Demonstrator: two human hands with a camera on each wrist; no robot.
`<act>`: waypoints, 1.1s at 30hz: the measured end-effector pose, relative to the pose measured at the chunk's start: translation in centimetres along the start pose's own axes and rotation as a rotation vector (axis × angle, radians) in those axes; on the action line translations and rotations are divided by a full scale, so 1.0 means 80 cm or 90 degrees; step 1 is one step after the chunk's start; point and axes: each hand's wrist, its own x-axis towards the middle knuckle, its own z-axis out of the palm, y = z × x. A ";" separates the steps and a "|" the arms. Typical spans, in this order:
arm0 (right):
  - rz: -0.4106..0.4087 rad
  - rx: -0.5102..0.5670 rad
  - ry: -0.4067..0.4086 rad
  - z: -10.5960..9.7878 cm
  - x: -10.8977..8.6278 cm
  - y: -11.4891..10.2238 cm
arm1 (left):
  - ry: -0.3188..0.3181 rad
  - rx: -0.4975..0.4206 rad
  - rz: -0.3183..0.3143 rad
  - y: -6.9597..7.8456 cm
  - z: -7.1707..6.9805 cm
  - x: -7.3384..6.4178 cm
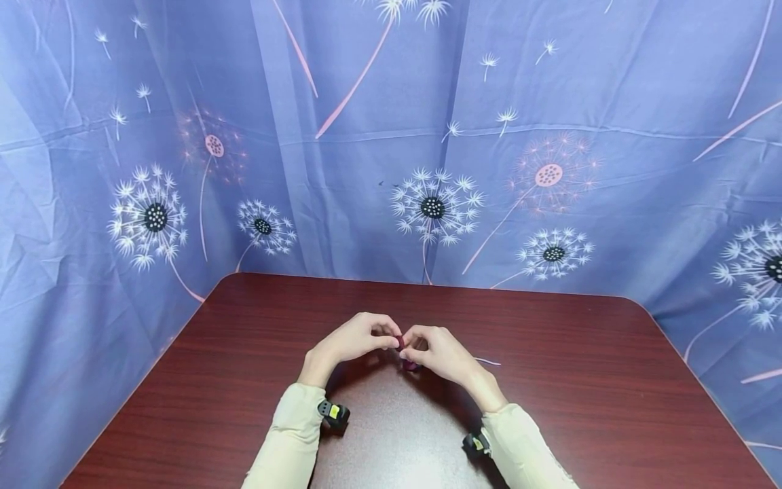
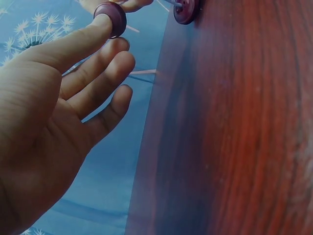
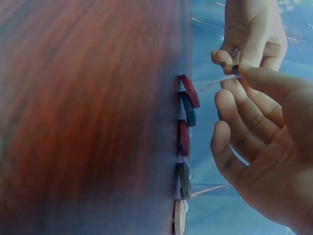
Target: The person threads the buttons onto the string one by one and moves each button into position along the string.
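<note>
In the head view my left hand (image 1: 353,337) and right hand (image 1: 444,354) meet fingertip to fingertip over the table. A dark red round bead (image 2: 111,20) is pinched by the left thumb and fingers, the other left fingers held loosely out. The right thumb and fingertips pinch a pale twisted string (image 3: 212,84) right at that bead, and whether it passes through the hole I cannot tell. From there the string slants down to a red disc bead (image 3: 190,91). Below it a green disc bead (image 3: 188,108) and several others stand on edge in a row.
The dark red wood-grain table (image 1: 263,421) spreads around both hands. A loose end of string (image 1: 487,361) lies to the right of the right hand. Behind the table hangs a blue curtain (image 1: 342,204) with a dandelion print. A small black camera sits on each wrist.
</note>
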 end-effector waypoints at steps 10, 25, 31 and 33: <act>-0.003 -0.033 0.030 -0.002 -0.001 -0.001 | 0.009 0.027 -0.014 0.005 -0.004 -0.003; -0.015 -0.036 0.010 -0.002 0.000 -0.001 | 0.007 0.030 -0.015 0.010 -0.004 -0.002; 0.000 -0.014 -0.005 -0.003 -0.002 -0.002 | -0.008 0.020 -0.014 0.012 -0.003 -0.004; 0.003 -0.013 -0.007 -0.003 -0.002 -0.003 | -0.013 0.020 -0.012 0.012 -0.003 -0.004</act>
